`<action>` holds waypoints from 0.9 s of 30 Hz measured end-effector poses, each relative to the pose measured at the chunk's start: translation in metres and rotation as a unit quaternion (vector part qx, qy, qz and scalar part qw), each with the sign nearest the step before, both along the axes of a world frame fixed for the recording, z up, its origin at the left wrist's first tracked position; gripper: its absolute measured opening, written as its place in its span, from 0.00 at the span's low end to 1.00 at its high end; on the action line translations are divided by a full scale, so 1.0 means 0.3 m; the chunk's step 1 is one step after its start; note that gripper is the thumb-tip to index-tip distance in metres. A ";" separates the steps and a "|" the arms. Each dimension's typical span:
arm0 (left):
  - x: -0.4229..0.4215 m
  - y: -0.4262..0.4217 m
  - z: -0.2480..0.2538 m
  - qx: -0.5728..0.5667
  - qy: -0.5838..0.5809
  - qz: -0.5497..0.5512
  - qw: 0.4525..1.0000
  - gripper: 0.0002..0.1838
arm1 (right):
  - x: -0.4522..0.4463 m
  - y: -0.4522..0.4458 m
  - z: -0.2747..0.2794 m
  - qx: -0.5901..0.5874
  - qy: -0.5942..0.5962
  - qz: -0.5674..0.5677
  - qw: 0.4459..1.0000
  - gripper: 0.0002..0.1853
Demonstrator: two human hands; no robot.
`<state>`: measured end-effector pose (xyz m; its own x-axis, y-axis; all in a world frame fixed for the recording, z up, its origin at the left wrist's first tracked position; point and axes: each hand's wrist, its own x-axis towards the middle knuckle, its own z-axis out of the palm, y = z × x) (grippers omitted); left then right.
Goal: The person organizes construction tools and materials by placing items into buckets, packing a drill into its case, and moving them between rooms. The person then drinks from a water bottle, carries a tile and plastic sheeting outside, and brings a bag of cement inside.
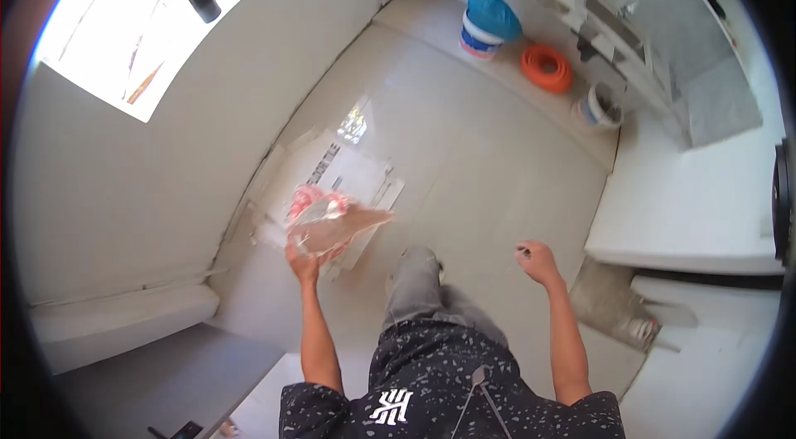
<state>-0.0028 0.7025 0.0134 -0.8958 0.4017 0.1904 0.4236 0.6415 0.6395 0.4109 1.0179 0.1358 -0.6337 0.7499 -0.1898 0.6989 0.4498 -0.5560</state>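
My left hand (303, 263) grips the edge of a crumpled pink-and-white plastic bag (336, 227), whose side turned toward me looks brownish and clear. What is inside the bag cannot be made out. Beneath it, a flattened white carton (319, 159) printed with "FLOOR TILE" lies on the floor. Out to the right, my right hand (537, 262) hangs above the floor with its fingers curled in. A small dark spot shows at those fingers, too small to name.
Along the far ledge stand a bucket (478, 43) topped with a blue plastic bag (492, 8), an orange coiled hose (546, 68) and another bucket (599, 107). A dark bottle (201, 0) sits on the window sill at upper left. Pale tiled floor (473, 157) stretches ahead.
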 end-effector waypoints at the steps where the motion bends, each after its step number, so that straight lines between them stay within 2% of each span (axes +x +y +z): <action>1: -0.025 0.050 -0.046 0.000 0.014 0.019 1.000 0.36 | -0.073 0.123 0.019 -0.017 0.026 0.032 0.999 0.11; 2: -0.034 0.115 -0.060 -0.002 0.000 0.062 0.998 0.36 | -0.143 0.237 0.036 -0.004 0.017 0.039 0.999 0.11; 4: -0.036 0.213 -0.142 -0.006 -0.033 0.111 0.993 0.36 | -0.264 0.437 0.031 -0.057 -0.007 0.042 0.997 0.12; 6: -0.077 0.349 -0.260 -0.089 0.001 0.169 0.982 0.36 | -0.373 0.688 -0.020 -0.075 -0.006 0.046 0.996 0.12; 10: -0.145 0.627 -0.448 -0.020 -0.036 0.171 0.984 0.36 | -0.517 1.163 -0.256 -0.096 -0.040 0.072 0.992 0.15; 12: -0.114 0.703 -0.517 -0.073 -0.211 0.256 0.940 0.37 | -0.565 1.392 -0.340 -0.118 -0.135 0.093 0.979 0.19; 13: -0.111 0.770 -0.530 -0.085 -0.219 0.256 0.938 0.37 | -0.609 1.503 -0.391 -0.133 -0.196 0.105 0.966 0.22; 15: -0.095 0.904 -0.539 -0.143 -0.288 0.282 0.904 0.37 | -0.647 1.720 -0.487 -0.031 -0.207 0.099 0.973 0.29; 16: -0.101 0.988 -0.576 -0.153 -0.289 0.280 0.903 0.37 | -0.724 1.831 -0.489 -0.025 -0.201 0.083 0.976 0.31; 18: -0.040 1.116 -0.629 -0.126 -0.163 0.192 0.959 0.36 | -0.877 1.998 -0.431 -0.013 -0.193 0.066 0.979 0.35; 19: -0.027 1.217 -0.594 -0.078 -0.214 0.179 0.957 0.35 | -0.956 2.088 -0.420 -0.010 -0.197 0.061 0.978 0.36; 21: 0.019 1.415 -0.482 -0.004 -0.335 0.144 0.931 0.33 | -1.056 2.273 -0.493 0.050 -0.089 0.067 0.992 0.42; 23: 0.073 1.595 -0.376 0.045 -0.444 0.122 0.887 0.31 | -1.185 2.435 -0.508 0.111 -0.080 0.078 0.987 0.48; 24: 0.087 1.688 -0.353 0.072 -0.479 0.119 0.867 0.30 | -1.246 2.501 -0.523 0.157 -0.122 0.052 0.979 0.51; 25: 0.111 1.764 -0.375 0.005 -0.398 0.065 0.915 0.30 | -1.326 2.572 -0.548 0.202 -0.158 0.028 0.966 0.55; 26: 0.150 1.806 -0.398 -0.073 -0.319 0.014 0.945 0.29 | -1.386 2.638 -0.572 0.215 -0.147 -0.003 0.965 0.57; 27: 0.162 1.850 -0.409 -0.085 -0.317 0.028 0.944 0.29 | -1.435 2.707 -0.600 0.221 -0.141 -0.032 0.964 0.59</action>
